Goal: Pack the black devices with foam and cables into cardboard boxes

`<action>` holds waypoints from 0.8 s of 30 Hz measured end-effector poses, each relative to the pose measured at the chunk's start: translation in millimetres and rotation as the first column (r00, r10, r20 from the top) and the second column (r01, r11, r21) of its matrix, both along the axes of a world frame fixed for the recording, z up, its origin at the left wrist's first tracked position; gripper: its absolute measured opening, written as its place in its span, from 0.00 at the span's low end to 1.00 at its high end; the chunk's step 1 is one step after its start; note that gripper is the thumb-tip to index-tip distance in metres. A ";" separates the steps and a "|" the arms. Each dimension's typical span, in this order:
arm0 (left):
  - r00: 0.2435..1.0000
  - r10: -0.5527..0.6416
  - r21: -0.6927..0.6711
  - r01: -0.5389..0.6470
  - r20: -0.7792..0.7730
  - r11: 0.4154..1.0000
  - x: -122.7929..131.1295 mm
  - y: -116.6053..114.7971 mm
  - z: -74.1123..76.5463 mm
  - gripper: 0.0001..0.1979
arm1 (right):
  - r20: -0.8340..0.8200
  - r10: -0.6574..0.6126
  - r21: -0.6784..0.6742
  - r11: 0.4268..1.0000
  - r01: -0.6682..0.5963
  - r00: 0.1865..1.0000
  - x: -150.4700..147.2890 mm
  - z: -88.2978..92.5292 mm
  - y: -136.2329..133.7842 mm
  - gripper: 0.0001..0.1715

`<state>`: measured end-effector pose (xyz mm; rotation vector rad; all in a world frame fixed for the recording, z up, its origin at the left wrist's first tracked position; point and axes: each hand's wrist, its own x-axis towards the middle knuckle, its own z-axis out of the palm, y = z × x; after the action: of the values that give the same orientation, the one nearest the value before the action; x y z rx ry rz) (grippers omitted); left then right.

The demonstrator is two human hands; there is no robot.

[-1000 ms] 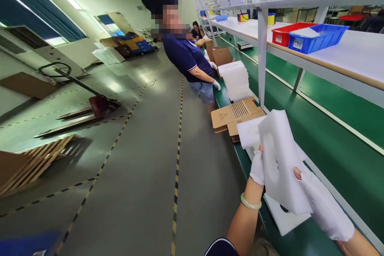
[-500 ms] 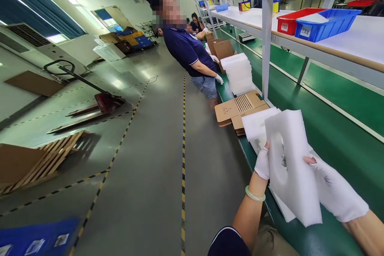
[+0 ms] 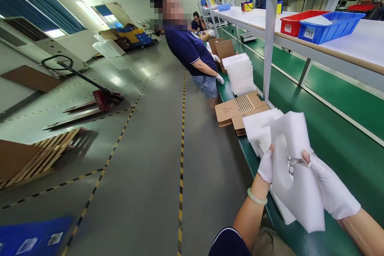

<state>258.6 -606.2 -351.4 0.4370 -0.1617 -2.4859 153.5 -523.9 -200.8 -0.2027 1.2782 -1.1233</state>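
Note:
Between my hands is a thick white foam insert [image 3: 303, 192], tilted above the green bench. It has an opening in its middle, and a split on its right side stands apart there. Something small and greyish shows inside the opening; I cannot make out what it is. My left hand [image 3: 266, 166], in a white glove with the thumb tip bare, grips the left edge. My right hand [image 3: 330, 186], gloved likewise, holds the right side by the split. More white foam sheets [image 3: 259, 124] lie on the bench just behind and below the held piece.
Flat cardboard boxes [image 3: 240, 108] are stacked farther along the green bench [image 3: 339, 128], with a foam stack [image 3: 238, 72] beyond. A co-worker [image 3: 192, 54] stands there. Red [image 3: 295, 22] and blue bins [image 3: 333, 28] sit on the shelf. A pallet jack [image 3: 105, 98] stands on the floor.
The foam insert's right side has come apart at a split, so the opening now reaches that edge. My right hand has shifted slightly up and left.

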 end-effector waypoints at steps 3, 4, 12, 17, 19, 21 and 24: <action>0.999 0.007 0.004 -0.007 -0.035 1.000 1.4 1.0 3.2 0.34 | 0.006 0.006 0.033 0.999 -0.006 1.000 0.6 -3.5 2.1 0.43; 0.999 0.018 0.002 -0.018 -0.042 1.000 1.8 1.4 4.9 0.33 | 0.005 0.017 0.019 1.000 -0.017 1.000 0.3 -4.1 3.7 0.43; 0.998 0.027 -0.083 -0.032 -0.055 0.996 0.5 5.8 12.4 0.32 | 0.052 0.062 -0.024 0.998 -0.061 0.997 -8.7 -9.5 19.0 0.37; 0.996 0.036 -0.114 -0.045 -0.081 0.993 -2.6 13.4 5.4 0.33 | -0.017 0.047 -0.050 0.998 -0.048 0.999 -20.2 -48.1 23.6 0.31; 0.996 0.064 -0.114 -0.072 -0.066 0.991 -2.1 15.9 1.0 0.32 | -0.062 0.023 -0.071 0.997 -0.028 0.998 -22.1 -59.1 23.1 0.31; 0.996 0.075 -0.112 -0.080 -0.045 0.991 -1.0 19.3 -0.5 0.33 | -0.087 0.031 -0.054 0.998 -0.036 0.996 -22.4 -61.8 23.7 0.32; 0.996 0.092 -0.121 -0.093 -0.013 0.988 -0.3 26.1 3.1 0.32 | -0.116 0.067 -0.014 0.998 -0.069 0.991 -22.1 -54.9 28.0 0.35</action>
<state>258.3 -580.1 -348.3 0.3752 -0.2814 -2.3713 131.3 -496.0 -255.7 -0.3258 1.3538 -1.0776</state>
